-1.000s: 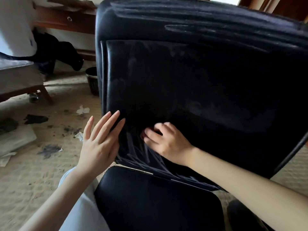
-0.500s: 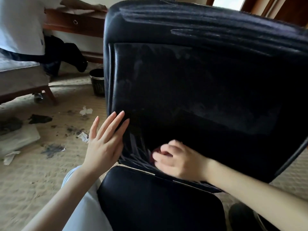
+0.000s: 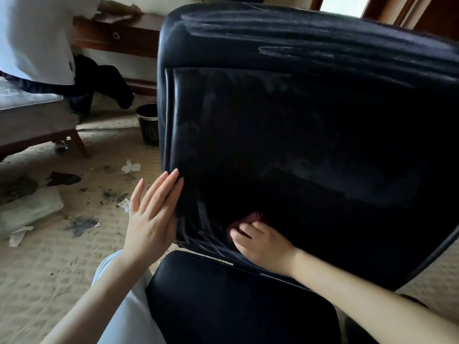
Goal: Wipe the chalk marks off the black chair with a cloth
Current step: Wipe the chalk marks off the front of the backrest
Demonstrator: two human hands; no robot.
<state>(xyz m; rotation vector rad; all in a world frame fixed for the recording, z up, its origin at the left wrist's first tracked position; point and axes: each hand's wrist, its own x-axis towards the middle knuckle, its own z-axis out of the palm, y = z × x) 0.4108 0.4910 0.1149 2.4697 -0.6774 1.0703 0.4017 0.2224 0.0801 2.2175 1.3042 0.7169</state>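
Head view: black chair, backrest facing the camera, top edge farthest away. Left hand lies flat on its left edge, fingers straight, released. Right hand fingers curl round a reddish cloth, low on the backrest. Chalk marks streak slantwise between both hands.

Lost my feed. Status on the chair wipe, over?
Left hand flat on black chair edge. Right hand grips reddish cloth low on backrest. Chalk marks show along top. Nothing blocking.
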